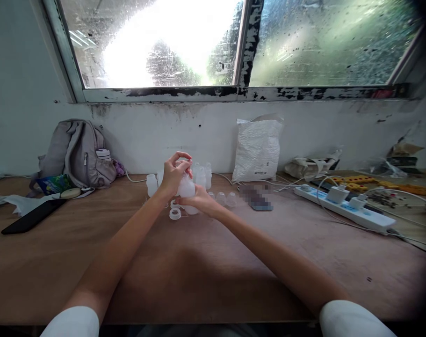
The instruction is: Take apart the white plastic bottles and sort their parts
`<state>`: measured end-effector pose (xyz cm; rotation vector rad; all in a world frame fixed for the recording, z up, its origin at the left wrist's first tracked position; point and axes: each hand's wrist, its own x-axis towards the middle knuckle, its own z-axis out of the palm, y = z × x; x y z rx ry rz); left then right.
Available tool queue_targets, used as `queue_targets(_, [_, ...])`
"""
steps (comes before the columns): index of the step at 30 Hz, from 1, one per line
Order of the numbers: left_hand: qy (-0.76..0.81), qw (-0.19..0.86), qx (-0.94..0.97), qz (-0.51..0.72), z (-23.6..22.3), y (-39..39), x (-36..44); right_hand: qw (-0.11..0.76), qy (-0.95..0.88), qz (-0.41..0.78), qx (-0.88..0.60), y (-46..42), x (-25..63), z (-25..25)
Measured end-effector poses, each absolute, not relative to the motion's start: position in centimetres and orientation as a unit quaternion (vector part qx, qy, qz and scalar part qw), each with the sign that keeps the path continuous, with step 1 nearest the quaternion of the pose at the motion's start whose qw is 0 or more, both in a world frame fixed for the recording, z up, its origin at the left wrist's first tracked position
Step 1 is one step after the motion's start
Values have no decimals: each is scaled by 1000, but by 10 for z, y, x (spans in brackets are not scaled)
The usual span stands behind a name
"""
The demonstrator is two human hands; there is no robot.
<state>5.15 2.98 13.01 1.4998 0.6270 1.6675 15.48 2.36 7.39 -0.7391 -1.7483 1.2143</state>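
Over the table, a translucent white plastic bottle (186, 187) stands between my two hands. My right hand (201, 200) is closed round its lower body from the right. From above, my left hand (174, 174) has its fingers bent and pinched at the bottle's top; the part under the fingertips is mostly hidden. A clear white ring-shaped collar (175, 214) lies on the table just below my hands, with another partly hidden behind. Several similar bottles (151, 185) stand behind and beside my hands. To the right sit small clear dome caps (230, 199).
The brown wooden table (198, 271) runs along a wall under a window. At left are a grey backpack (75, 150) and a black flat object (33, 216). Rightward are a white bag (258, 149), a blurred phone (262, 204), and a power strip (346, 209) with cables.
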Motion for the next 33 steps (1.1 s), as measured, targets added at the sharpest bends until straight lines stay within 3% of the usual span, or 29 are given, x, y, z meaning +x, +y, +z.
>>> queue_targets(3, [183,548,575,580,136,26,46,286,-639,691,-179,17,158,79])
queue_targets(6, [163,596,568,544,137,24,45,265,-583,759,-119,11,154,76])
queue_targets(14, [234,492,550,634,129,32,52,418,-631,607,-243,18,147,68])
queue_targets(19, [252,446,541,667,124,37,54,448,-667,524,-284,25,145,65])
queue_targets(25, [297,325,570,694,121,36,56,518,-701,331,-363,32,144,57])
queue_targets(29, [321,396,559,654,117,42,54,495,-695,365,-374,34,142,51])
queue_targets(33, [313,491,541,607,114,50,51,454,-672,485,-327,35,143,49])
